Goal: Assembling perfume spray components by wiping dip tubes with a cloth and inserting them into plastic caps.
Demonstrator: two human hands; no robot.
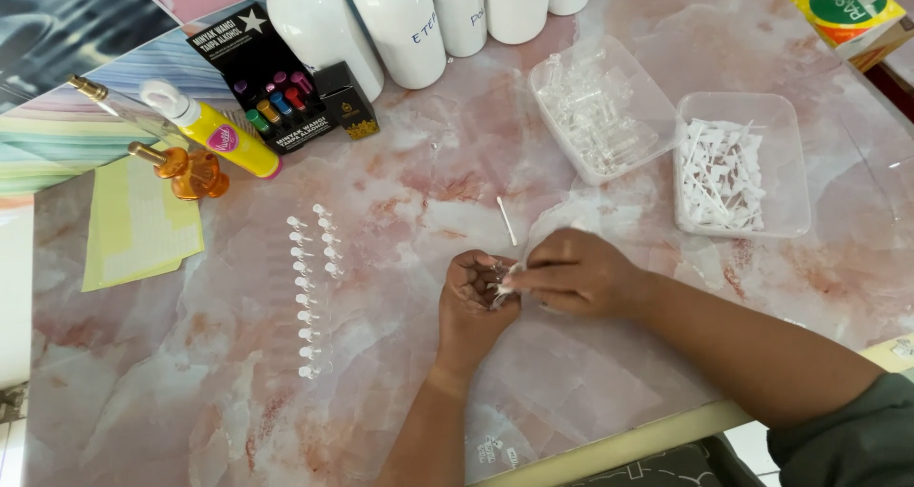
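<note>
My left hand point(473, 301) is curled on the pink marble table point(400, 392), closed around a small clear vial. Against it, my right hand point(574, 274) pinches a small white sprayer cap at the vial's mouth. Two rows of several capped clear vials point(311, 292) lie to the left of my hands. One loose white sprayer stem point(506, 220) lies just above my hands. A clear tray of empty vials point(598, 109) and a clear tray of white sprayer tops point(735, 168) stand at the upper right.
Large white bottles point(405, 25) line the back edge. A black box of small coloured bottles point(262, 78), a yellow bottle point(214, 130), an amber glass bottle point(188, 171) and a yellow sticker sheet point(138, 225) lie at the left. A green-yellow tissue pack point(843, 6) sits top right.
</note>
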